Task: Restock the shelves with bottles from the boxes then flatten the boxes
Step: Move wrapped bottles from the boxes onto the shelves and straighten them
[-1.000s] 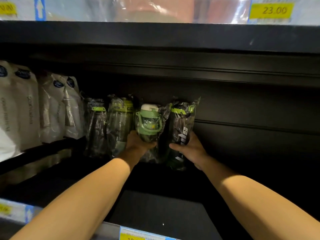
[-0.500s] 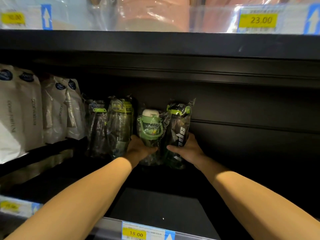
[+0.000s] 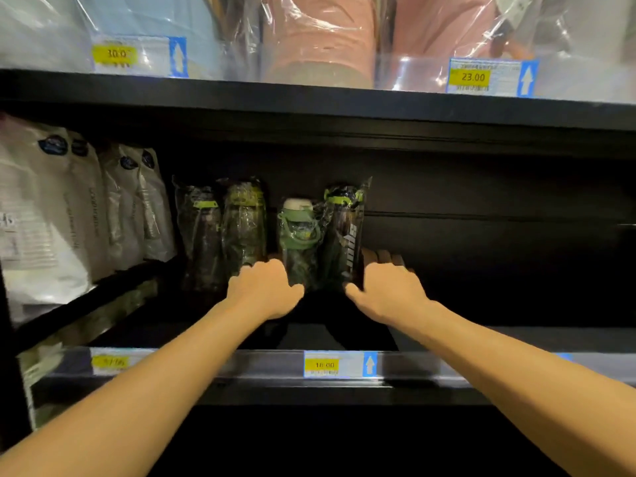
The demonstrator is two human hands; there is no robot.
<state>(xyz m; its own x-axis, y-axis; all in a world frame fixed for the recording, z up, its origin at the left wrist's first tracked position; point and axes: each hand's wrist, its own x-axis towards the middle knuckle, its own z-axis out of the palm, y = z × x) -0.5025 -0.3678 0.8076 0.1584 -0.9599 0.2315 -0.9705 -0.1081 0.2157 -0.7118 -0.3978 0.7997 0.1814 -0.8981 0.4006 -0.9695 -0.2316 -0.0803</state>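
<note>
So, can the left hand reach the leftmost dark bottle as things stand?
Probably yes. The left hand grips the green bottle at its base; the leftmost dark bottle stands two places over, its front unblocked, with bare shelf before it. The hand must first let go.

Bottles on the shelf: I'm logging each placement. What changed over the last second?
The left hand and right hand slid down to the outer sides of the green-capped bottle and lettered dark bottle, still holding them; both bottles, tilted before, now stand upright together. The two wrapped bottles to the left and white pouches stayed put.
</note>
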